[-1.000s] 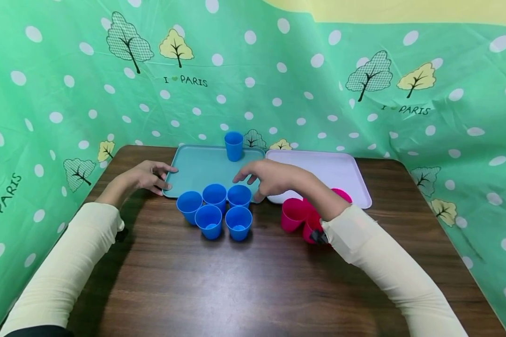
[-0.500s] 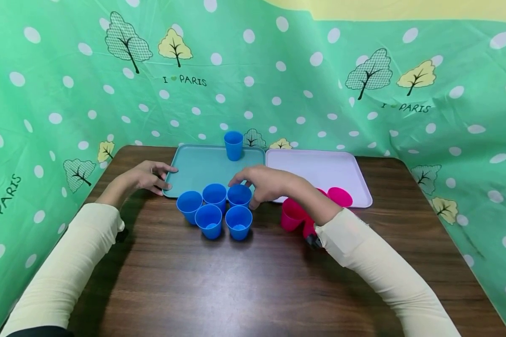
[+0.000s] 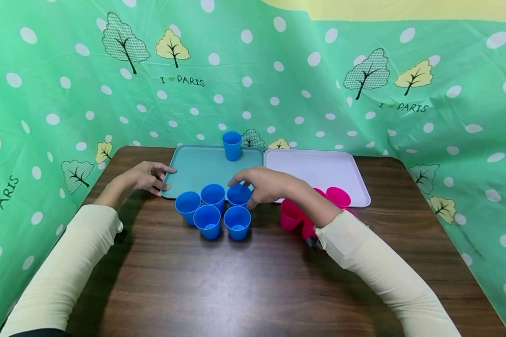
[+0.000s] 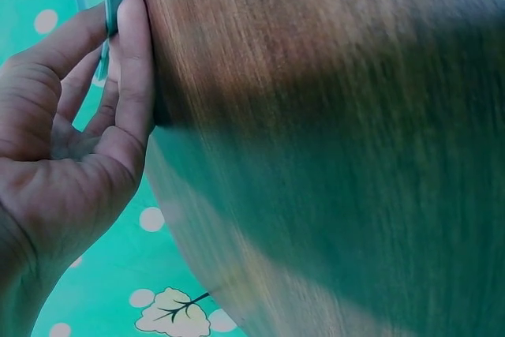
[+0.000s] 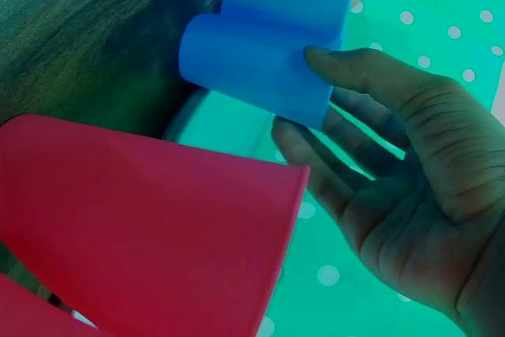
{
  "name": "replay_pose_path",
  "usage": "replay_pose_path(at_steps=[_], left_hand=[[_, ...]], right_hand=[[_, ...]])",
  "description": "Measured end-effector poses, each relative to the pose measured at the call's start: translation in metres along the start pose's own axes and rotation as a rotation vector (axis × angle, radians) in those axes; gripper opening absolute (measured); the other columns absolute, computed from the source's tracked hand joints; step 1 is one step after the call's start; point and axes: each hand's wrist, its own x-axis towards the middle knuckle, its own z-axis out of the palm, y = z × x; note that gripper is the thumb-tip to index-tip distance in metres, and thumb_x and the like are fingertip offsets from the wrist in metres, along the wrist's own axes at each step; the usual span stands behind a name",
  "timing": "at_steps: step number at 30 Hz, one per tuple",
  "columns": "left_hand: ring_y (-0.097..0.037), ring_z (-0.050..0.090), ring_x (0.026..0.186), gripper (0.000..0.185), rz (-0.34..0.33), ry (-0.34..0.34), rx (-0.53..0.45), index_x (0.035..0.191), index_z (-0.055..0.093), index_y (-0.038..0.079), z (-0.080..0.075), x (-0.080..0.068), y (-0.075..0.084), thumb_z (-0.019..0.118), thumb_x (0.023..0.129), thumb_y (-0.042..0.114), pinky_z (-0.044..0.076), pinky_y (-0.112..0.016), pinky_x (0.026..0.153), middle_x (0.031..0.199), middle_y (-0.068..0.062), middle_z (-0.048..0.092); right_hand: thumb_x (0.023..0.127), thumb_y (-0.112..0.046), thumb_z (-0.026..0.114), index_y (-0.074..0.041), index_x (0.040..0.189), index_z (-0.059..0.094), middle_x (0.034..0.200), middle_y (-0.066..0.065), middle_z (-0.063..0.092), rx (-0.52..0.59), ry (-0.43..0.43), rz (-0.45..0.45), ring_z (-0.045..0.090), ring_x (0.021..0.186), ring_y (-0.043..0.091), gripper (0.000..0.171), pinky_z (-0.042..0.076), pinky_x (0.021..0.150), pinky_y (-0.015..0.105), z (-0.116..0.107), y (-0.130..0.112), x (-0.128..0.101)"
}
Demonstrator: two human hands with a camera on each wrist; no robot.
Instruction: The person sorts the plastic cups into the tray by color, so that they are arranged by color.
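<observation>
Five blue cups (image 3: 214, 210), plain, smooth-walled and upright with mouths up, stand clustered on the worktop (image 3: 253, 281) between the hands. The right hand (image 3: 266, 184) curls thumb and fingers around the rear right cup (image 3: 239, 194). The left hand (image 3: 143, 177), fingers relaxed, touches the teal tray (image 3: 198, 164) edge. Beyond, another blue cup (image 3: 232, 145) stands on that tray.

Both arms in cream sleeves reach forward, forearms angled inward. The left hand (image 3: 145, 178) lies low with its fingers (image 4: 130, 61) nearly straight and relaxed. The right hand (image 3: 266, 184) arches palm down, its fingers (image 5: 347, 76) curled loosely, thumb spread apart.
</observation>
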Motion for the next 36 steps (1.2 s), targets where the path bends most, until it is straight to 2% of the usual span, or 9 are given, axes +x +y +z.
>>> replay_pose_path(at_steps=[6,17,23,29,36], left_hand=[[-0.02,0.065,0.086,0.072,0.008,0.0,-0.002,0.167,0.05,-0.002,-0.001,0.0,0.0,0.079,0.101,-0.007,0.071,-0.036,0.079,0.107,-0.008,0.053],[-0.019,0.065,0.083,0.079,0.01,-0.011,-0.001,0.17,0.046,0.001,-0.001,0.002,0.001,0.08,0.1,-0.007,0.071,-0.035,0.077,0.105,-0.007,0.052],[-0.019,0.065,0.082,0.08,0.004,-0.022,-0.002,0.171,0.045,0.001,-0.002,0.002,0.002,0.08,0.099,-0.008,0.07,-0.035,0.076,0.104,-0.007,0.052],[-0.019,0.064,0.082,0.083,0.001,-0.04,0.017,0.172,0.043,0.0,-0.003,0.002,0.006,0.08,0.099,-0.008,0.07,-0.036,0.076,0.102,-0.007,0.051],[-0.02,0.067,0.083,0.084,0.025,-0.053,0.061,0.17,0.043,-0.002,-0.006,0.002,0.01,0.083,0.096,-0.007,0.071,-0.037,0.077,0.108,-0.011,0.05]], right_hand=[[0.094,-0.009,0.089,-0.012,0.159,0.065,0.161,0.012,0.065,0.027,0.006,0.007,0.065,0.144,0.034,0.07,0.067,0.104,0.043,-0.005,-0.002,-0.002],[0.094,-0.007,0.088,-0.011,0.159,0.065,0.16,0.012,0.066,0.091,0.033,0.006,0.065,0.146,0.04,0.069,0.067,0.107,0.049,-0.017,0.006,-0.008],[0.094,-0.008,0.089,-0.01,0.16,0.064,0.162,0.012,0.064,0.093,0.045,0.021,0.065,0.147,0.04,0.071,0.067,0.106,0.049,-0.025,0.009,-0.008],[0.093,-0.01,0.09,-0.009,0.159,0.064,0.16,0.014,0.066,0.053,0.079,0.026,0.066,0.144,0.042,0.071,0.069,0.097,0.048,-0.033,0.012,-0.01],[0.093,-0.012,0.09,-0.009,0.159,0.065,0.159,0.016,0.066,0.037,0.096,0.032,0.065,0.145,0.043,0.07,0.068,0.102,0.054,-0.041,0.017,-0.011]])
